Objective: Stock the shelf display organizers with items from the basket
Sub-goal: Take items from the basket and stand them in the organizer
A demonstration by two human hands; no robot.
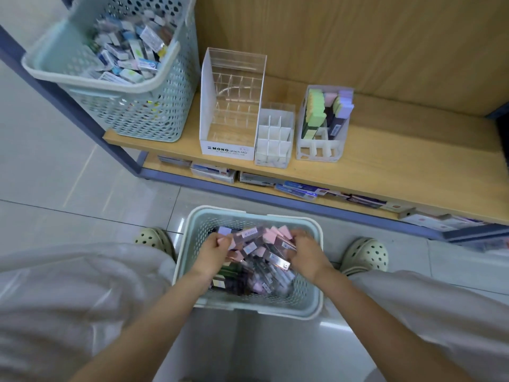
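Observation:
A pale green basket (pixel 314 244) stands on the floor between my feet, full of small pink, lilac and dark boxed items (pixel 261 260). Both hands are down inside it. My left hand (pixel 214 250) grips a pink item at the basket's left side. My right hand (pixel 305 250) curls around pink boxes at its right side. On the wooden shelf (pixel 385 161) stand three organizers: a tall clear one (pixel 231 106) labelled MONO, empty; a small white gridded one (pixel 274 136), empty; and a white one (pixel 322 125) partly filled with green, pink and lilac items.
A second pale green basket (pixel 154 106) of mixed small boxes sits at the shelf's left end. Below the shelf, flat packages (pixel 297 188) lie on a lower board. My shoes (pixel 366 255) flank the floor basket on the tiled floor.

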